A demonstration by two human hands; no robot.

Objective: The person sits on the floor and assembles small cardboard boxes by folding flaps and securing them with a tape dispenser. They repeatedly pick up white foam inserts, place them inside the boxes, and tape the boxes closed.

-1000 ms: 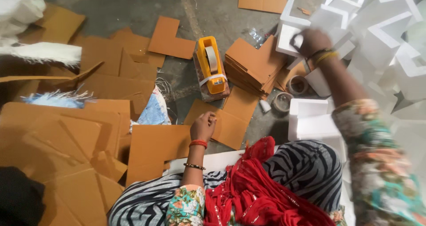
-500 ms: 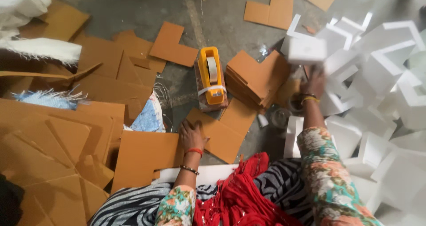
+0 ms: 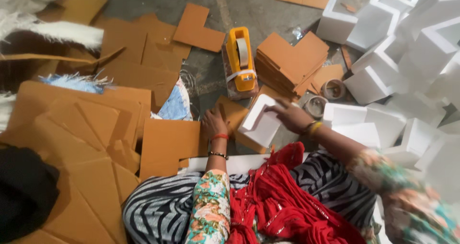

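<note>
Foam corner piece, white and L-shaped, lies on the floor before the person's lap, right hand gripping its upper edge. Left hand presses flat, fingers spread, on brown cardboard. Beyond stands a yellow tape dispenser.

Your left hand rests flat, palm down, fingers spread forward, forearm straight ahead. Your right hand reaches in from the right, fingers curled in a grip, arm bent across your lap.
</note>
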